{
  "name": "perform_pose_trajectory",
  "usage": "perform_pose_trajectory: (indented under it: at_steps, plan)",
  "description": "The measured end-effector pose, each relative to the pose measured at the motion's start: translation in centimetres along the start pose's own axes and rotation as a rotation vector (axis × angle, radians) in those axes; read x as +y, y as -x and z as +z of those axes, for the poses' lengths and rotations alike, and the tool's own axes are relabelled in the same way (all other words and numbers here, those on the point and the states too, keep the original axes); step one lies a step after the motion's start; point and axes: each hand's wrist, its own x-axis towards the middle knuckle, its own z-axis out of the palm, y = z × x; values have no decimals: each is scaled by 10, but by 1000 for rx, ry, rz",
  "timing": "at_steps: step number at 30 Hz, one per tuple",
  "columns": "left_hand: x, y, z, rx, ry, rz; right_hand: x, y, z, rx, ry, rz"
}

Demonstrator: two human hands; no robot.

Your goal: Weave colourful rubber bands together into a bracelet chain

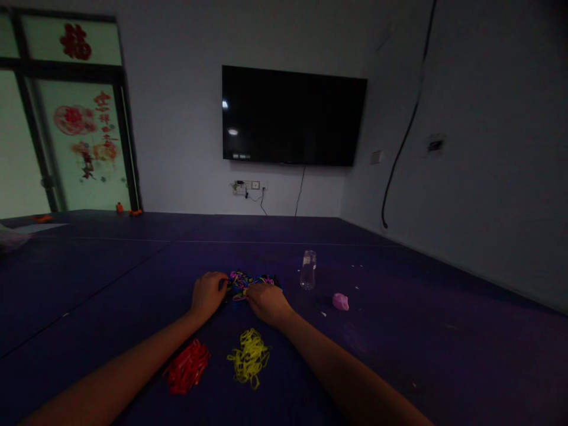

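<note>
Multicoloured bands [240, 277] lie heaped on the purple surface [133, 278] between left hand [208, 293] and right hand [268, 303], both curled inward; in poor light, whether either pinches a band cannot be told. Bands appear light, soft, stretchy (likely tangle-prone); grip one loose outer loop.

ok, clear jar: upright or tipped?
Upright: the clear jar stands on its base on the dark blue surface, rim at the top.

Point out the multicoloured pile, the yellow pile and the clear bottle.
Multicoloured pile [240, 280], head view: its left part.
Yellow pile [250, 356], head view: its middle.
Clear bottle [307, 273], head view: its side wall.
</note>
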Motion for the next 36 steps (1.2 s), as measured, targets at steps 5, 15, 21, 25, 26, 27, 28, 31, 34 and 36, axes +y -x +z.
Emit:
perform_pose_trajectory:
  at_steps: [5, 15, 21, 25, 26, 27, 28, 31, 34, 36]
  plan:
    - [-6, -3, 4, 19, 17, -83, -1, 0, -1, 0, 12, -7]
    - [-3, -1, 0, -24, -2, 90, -3, 0, -5, -21, 8, 2]
    - [-3, -1, -1, -68, 4, 80, -2, 0, -3, -21, -10, 3]
    - [-1, 0, -1, -77, -13, 87, -2, 0, -3, -24, -3, -4]
    - [-1, 1, -1, -86, -23, 90, -2, 0, -3, -24, 0, -5]
    - [0, 1, -2, -94, -33, 93, -2, 0, -3, -22, -1, -6]
    - [0, 1, -2, -101, -42, 94, -2, 0, -3, -19, -3, -8]
    - [2, 2, -3, -112, -72, 81, -2, 0, -3, -11, -9, -9]
    - [2, 3, -3, -122, -89, 72, -2, 0, -3, -15, -3, -13]
    - [2, 3, -2, -117, -95, 71, -2, -1, -2, -16, -3, -17]
